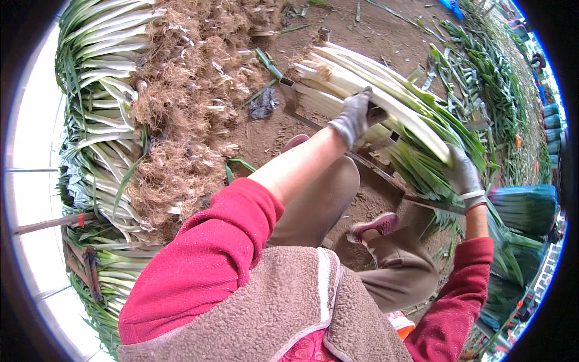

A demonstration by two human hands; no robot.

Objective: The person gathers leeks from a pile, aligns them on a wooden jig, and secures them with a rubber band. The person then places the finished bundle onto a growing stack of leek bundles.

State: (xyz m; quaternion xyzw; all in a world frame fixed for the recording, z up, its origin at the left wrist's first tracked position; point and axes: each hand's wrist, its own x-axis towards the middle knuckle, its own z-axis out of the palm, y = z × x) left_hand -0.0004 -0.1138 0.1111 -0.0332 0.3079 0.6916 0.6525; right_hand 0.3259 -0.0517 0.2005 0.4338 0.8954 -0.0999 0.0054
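A thick white leek (405,114) lies slantwise between my hands, above a heap of others. My left hand (353,119), in a grey glove, is closed round its white shaft near the middle. Further right, my right hand (463,173), also gloved and with a white band at the wrist, grips its green leaf end. Beneath them, a pile of leeks (325,96) rests in a low metal frame (371,166) with short upright posts. Their pale ends point to the far left and their green leaves to the right. My hands partly hide the pile.
Along the left lies a long row of leeks (114,63) with brown roots (175,90) facing me. Cut green leaves (488,78) cover the ground at the far right. Wrapped green bundles (523,208) stand at the right. A dark crumpled scrap (263,104) lies on the soil.
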